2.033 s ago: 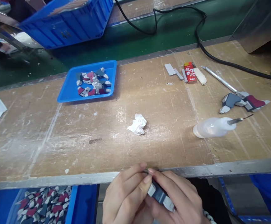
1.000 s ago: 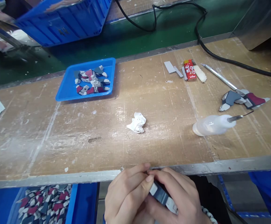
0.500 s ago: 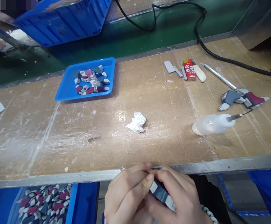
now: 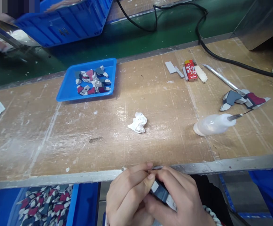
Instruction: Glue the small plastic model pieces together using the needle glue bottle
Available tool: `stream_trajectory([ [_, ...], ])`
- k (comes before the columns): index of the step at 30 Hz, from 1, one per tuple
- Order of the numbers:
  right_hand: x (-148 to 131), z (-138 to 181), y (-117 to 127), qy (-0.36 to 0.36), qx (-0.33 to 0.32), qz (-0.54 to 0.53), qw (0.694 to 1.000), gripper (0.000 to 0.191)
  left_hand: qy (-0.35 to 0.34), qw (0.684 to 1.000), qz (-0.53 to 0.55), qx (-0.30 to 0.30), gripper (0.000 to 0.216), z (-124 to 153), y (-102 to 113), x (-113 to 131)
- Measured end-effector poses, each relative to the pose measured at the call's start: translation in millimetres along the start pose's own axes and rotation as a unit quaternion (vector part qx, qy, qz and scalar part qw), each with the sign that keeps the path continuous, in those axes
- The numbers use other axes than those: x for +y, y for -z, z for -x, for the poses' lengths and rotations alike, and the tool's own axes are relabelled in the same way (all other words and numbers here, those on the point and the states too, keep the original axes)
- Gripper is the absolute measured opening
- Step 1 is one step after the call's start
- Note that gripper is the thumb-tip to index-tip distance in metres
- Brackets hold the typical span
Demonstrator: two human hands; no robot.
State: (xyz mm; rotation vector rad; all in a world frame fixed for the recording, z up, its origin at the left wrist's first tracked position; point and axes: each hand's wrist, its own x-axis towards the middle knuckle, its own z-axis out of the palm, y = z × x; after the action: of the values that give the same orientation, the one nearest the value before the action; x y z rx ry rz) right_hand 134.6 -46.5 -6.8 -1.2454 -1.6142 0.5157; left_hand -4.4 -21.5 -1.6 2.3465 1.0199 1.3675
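Note:
Just in front of the table's metal edge, a small dark grey and white plastic part (image 4: pixel 160 192) sits between my two hands. My left hand (image 4: pixel 129 196) is closed, its thumb and fingers pinching the part's far end. Wrapped around the part's right side is my right hand (image 4: pixel 182 196), also closed. Fingers cover much of the part, so its full shape is hidden. On the table beyond lies a crumpled white tissue (image 4: pixel 138 122).
A blue tray (image 4: pixel 64 91) holds several coloured parts. To the right are a clear needle-tipped bottle (image 4: pixel 210 125), a craft knife (image 4: pixel 221 77), a red lighter (image 4: pixel 191 70) and a joined grey-maroon piece (image 4: pixel 256 99). Below left, a bin holds many parts (image 4: pixel 45 204).
Both hands stay closed around the part at nearly the same spot. The view has shifted very slightly; nothing on the table has visibly moved.

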Motion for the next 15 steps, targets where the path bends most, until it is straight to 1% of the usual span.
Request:
stream_trajectory([
  [2, -0.2, -0.7, -0.7, -0.002, 0.004, 0.005, 1.0, 0.02, 0.005, 1.0, 0.005, -0.002, 0.014, 0.7, 0.2, 0.8],
  [4, -0.8, -1.0, -2.1, -0.004, 0.016, 0.011, 1.0, 0.022, 0.035, 0.999, 0.014, -0.012, 0.013, 1.4, 0.7, 0.6],
  [7, -1.1, -0.6, -5.2, 0.005, 0.039, 0.025, 0.999, 0.029, 0.082, 0.995, 0.043, -0.043, 0.012, 1.3, 2.6, -1.8],
  [10, -0.4, 0.8, -8.0, 0.008, 0.047, 0.038, 0.998, 0.034, 0.097, 0.989, 0.071, -0.086, 0.016, -0.7, 4.6, -5.3],
  [13, 0.6, 2.5, -9.9, 0.009, 0.046, 0.045, 0.998, 0.037, 0.108, 0.984, 0.08, -0.121, 0.012, -3.7, 6.5, -7.6],
  [15, 1.0, 3.6, -10.1, 0.011, 0.054, 0.044, 0.998, 0.04, 0.11, 0.981, 0.088, -0.135, 0.017, -6.1, 9.4, -8.6],
])
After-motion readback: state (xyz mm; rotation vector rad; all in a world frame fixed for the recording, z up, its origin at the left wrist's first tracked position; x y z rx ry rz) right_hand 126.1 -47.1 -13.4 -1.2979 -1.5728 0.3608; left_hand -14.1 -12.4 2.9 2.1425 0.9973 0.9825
